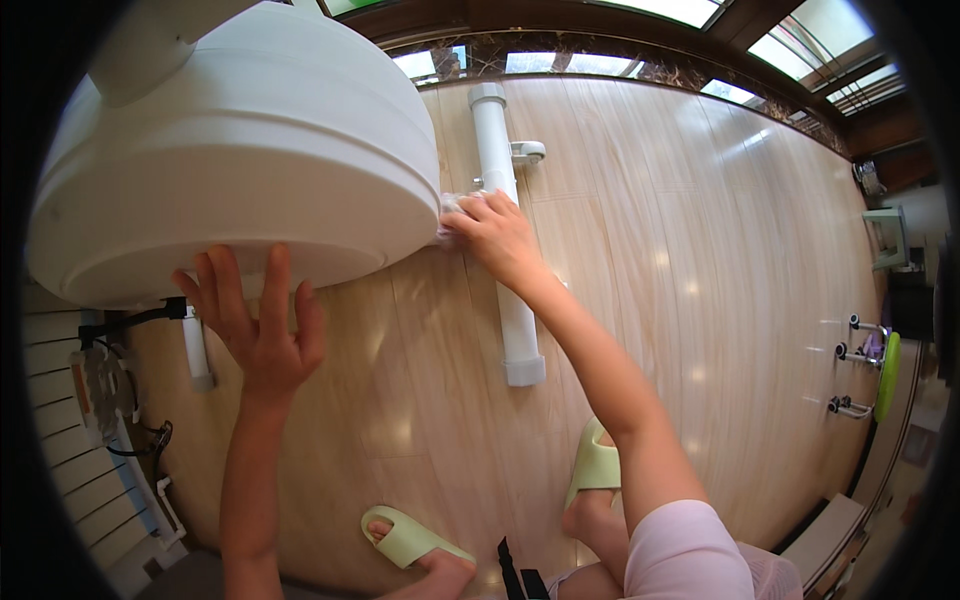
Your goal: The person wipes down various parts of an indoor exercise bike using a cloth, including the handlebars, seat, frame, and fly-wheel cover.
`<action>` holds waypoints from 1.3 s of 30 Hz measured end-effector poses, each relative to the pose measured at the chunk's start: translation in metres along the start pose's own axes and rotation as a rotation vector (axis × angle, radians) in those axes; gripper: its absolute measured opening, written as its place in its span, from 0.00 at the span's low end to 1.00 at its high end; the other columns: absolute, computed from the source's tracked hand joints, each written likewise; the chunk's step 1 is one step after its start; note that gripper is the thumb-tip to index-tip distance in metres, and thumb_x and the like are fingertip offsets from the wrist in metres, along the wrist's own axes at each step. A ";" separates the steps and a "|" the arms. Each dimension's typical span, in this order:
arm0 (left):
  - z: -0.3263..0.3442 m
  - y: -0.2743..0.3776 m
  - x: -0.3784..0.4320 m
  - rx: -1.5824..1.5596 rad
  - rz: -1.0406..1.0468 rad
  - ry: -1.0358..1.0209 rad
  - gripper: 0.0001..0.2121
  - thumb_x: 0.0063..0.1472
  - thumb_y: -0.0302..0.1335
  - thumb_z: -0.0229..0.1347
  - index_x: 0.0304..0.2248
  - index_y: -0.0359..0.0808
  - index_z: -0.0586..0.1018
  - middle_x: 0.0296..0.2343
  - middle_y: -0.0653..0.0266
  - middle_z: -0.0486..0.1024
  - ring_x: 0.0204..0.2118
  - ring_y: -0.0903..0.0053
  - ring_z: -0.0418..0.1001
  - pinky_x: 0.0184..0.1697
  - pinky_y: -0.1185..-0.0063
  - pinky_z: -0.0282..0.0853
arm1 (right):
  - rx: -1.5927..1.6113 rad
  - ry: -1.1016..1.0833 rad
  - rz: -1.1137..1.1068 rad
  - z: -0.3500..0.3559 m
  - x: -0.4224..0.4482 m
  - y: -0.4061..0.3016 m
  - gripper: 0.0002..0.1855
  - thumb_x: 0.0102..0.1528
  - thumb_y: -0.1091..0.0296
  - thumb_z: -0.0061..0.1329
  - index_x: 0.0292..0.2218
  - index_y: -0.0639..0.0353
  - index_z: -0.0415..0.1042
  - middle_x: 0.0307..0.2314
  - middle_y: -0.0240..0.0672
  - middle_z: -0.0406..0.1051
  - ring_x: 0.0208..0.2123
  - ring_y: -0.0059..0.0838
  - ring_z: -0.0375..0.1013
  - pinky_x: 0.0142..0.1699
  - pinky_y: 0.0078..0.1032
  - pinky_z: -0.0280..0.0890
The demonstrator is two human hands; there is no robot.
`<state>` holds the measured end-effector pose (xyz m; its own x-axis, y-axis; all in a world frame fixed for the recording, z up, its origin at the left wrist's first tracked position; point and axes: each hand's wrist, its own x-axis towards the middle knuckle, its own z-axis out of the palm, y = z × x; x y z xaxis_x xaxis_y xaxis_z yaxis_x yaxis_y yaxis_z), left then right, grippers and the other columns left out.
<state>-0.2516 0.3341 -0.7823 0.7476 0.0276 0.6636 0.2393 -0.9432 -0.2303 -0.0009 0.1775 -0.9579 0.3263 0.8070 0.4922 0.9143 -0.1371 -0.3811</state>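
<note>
A large white rounded housing (300,165), apparently part of an exercise bike, fills the upper left. My left hand (259,322) is at its near face, fingers spread and fingertips against the lower edge; nothing shows in its grasp. At the housing's right edge, my right hand (491,229) pinches a crumpled pale cloth or wipe (450,214), which is blurred and partly covered by the fingers. Under my right wrist runs a white floor tube (491,135) with grey end caps and a small wheel (531,152). Where the tube joins the housing is hidden.
My feet wear pale green slippers (409,536) on the wood-look floor (420,360). A second white leg (196,352) and black cables (159,439) lie left. A green-topped stool (889,375) with metal legs is far right. A dark marble sill (487,64) bounds the far side.
</note>
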 end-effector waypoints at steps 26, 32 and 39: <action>-0.005 0.007 0.001 -0.041 -0.044 -0.022 0.31 0.56 0.35 0.55 0.61 0.45 0.69 0.65 0.45 0.49 0.67 0.46 0.48 0.68 0.51 0.41 | 0.101 -0.241 0.214 -0.038 0.019 0.035 0.10 0.57 0.62 0.53 0.38 0.56 0.77 0.29 0.42 0.77 0.29 0.43 0.76 0.35 0.39 0.69; -0.037 0.005 0.007 -0.044 -0.012 -0.188 0.30 0.58 0.26 0.56 0.61 0.40 0.68 0.64 0.49 0.53 0.66 0.52 0.53 0.67 0.53 0.48 | 0.717 -0.342 0.495 -0.080 -0.048 -0.023 0.09 0.50 0.82 0.53 0.35 0.60 0.77 0.27 0.41 0.76 0.28 0.40 0.75 0.33 0.37 0.69; -0.076 -0.010 -0.041 -0.262 -0.082 -0.364 0.28 0.55 0.20 0.54 0.58 0.42 0.73 0.61 0.56 0.63 0.62 0.58 0.63 0.65 0.55 0.54 | 0.056 -0.634 0.308 -0.105 -0.094 -0.075 0.15 0.48 0.79 0.55 0.38 0.52 0.79 0.36 0.49 0.73 0.40 0.45 0.73 0.43 0.39 0.69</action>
<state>-0.3320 0.3172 -0.7528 0.9130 0.1757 0.3683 0.1767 -0.9838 0.0313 -0.0750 0.0515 -0.8937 0.3500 0.9177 -0.1882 0.7836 -0.3969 -0.4780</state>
